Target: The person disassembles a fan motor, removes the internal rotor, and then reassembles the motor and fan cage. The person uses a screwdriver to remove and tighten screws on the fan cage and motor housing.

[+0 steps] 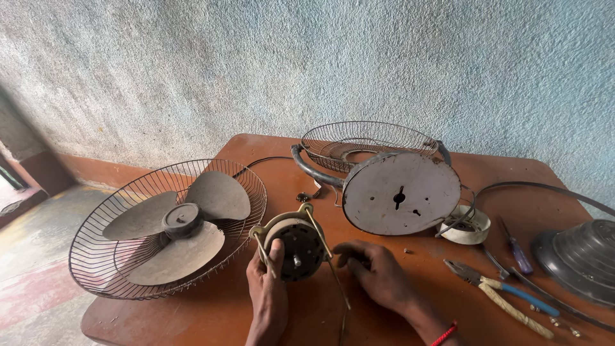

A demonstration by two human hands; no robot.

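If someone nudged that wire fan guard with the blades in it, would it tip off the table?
Probably it would rock: the guard overhangs the table edge on its curved side. Its thin wire looks light and slightly springy. The blades lie loose inside, so they would likely slide.

- Wall (pixel 333 57): rough plaster with a coarse stippled texture, washed pale blue-grey, filling the whole upper part of the view.
- Skirting band (pixel 96 172): reddish-brown painted strip along the foot of the wall, at left behind the table.
- Table (pixel 256 157): reddish-brown wooden top with rounded corners, scuffed and dusty, its far edge close to the wall.
- Floor (pixel 38 256): worn cement at lower left, grey with faded red patches.
- Opening (pixel 9 186): dark-framed gap at far left edge, with brighter light beyond it; what lies beyond cannot be told.
- Light: soft, even daylight, no hard shadows on wall or tabletop.
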